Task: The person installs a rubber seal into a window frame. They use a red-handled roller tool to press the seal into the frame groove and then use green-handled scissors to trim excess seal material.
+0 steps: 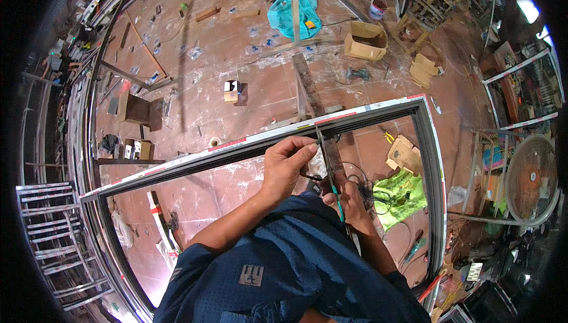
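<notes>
A large rectangular dark frame [435,181], its outer faces covered in white and red protective film, surrounds my torso at waist height. My left hand [285,166] is closed in a pinch just inside the frame's far bar. Whatever lies between its fingertips is too small to make out. Right of it, my right hand [353,203] is wrapped round a long thin tool with a teal handle [340,209]. The tool's narrow dark shaft runs away from me toward the far bar. Its exact kind is unclear, and my right fingers are partly hidden.
A narrow support beam [305,83] passes under the far bar. Cardboard boxes [365,41], a teal bag [294,16] and scraps litter the tiled floor. Through the frame show yellow-green cloth [402,198], black cable [378,195] and pliers [389,137]. A fan [532,178] stands right; metal racks [62,246] stand left.
</notes>
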The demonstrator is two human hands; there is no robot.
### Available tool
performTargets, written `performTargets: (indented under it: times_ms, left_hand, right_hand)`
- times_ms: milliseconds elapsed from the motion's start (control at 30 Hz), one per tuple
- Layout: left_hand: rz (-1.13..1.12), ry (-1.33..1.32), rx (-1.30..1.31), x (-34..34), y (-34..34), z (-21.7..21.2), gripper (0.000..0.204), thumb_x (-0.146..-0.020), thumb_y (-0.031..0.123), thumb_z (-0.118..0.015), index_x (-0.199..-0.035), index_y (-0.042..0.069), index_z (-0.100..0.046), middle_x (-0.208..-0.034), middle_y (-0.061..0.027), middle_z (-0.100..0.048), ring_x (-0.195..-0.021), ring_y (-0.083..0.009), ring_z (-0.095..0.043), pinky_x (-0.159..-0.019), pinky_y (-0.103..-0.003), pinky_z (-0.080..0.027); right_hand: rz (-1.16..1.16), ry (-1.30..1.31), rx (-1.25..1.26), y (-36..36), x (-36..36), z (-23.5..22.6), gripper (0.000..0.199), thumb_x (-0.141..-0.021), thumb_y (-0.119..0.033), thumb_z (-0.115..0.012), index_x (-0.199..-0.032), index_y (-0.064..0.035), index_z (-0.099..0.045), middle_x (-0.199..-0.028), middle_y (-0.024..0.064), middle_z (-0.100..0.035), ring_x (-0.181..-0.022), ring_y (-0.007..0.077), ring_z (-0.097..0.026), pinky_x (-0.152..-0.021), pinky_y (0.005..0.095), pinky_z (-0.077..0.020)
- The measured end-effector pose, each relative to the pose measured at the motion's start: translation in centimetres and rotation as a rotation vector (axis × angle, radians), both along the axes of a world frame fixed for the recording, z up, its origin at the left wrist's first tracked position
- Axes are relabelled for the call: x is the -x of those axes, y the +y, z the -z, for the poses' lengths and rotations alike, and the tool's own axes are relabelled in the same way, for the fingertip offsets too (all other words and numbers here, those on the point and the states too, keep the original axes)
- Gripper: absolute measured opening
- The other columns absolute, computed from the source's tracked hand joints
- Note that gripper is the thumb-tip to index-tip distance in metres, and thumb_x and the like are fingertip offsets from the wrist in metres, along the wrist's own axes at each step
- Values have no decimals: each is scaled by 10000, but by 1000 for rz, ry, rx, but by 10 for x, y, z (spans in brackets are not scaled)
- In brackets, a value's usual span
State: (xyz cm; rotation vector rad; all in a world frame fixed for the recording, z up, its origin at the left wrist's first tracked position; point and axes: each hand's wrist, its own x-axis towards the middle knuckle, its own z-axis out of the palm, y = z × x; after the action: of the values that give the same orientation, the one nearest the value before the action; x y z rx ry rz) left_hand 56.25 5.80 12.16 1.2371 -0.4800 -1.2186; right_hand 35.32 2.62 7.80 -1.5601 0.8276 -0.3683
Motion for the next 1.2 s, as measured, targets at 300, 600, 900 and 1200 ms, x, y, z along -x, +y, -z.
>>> performTargets:
  times_ms: [300,600,900,1200]
  left_hand:
    - [-48,-81,-14,4,-1,-4,156,-975,137,-743,-1051,1,-758,-798,26,-669,-660,-38,-554,-579,-226,-456]
    - [-78,-137,120,9,4,7,155,-980,130,-758,-1062,9,-707,-850,32,-676,-715,-29,-565,-610,-206,-467]
    - [-80,-177,159,5,8,8,133,-979,106,-750,-1061,11,-705,-859,24,-685,-727,-29,-582,-617,-214,-491]
    - [-98,-24,54,-2,9,3,157,-984,136,-738,-1069,4,-735,-814,23,-671,-639,-44,-564,-563,-219,-470]
  right_hand:
    - [-26,-77,-44,-12,-1,0,911,-797,-834,-686,-1089,28,-634,-953,160,-701,-916,274,-690,-807,403,-529]
    - [-56,-270,-361,-4,-4,1,931,-757,-837,-730,-1169,-9,-633,-950,7,-622,-880,120,-573,-774,282,-458]
    - [-57,-317,-425,1,-10,3,935,-753,-837,-734,-1183,-14,-623,-959,-6,-616,-873,108,-560,-761,273,-444]
    - [-57,-28,102,-11,-17,-9,943,-805,-866,-643,-1093,32,-610,-836,98,-610,-800,208,-570,-723,375,-470]
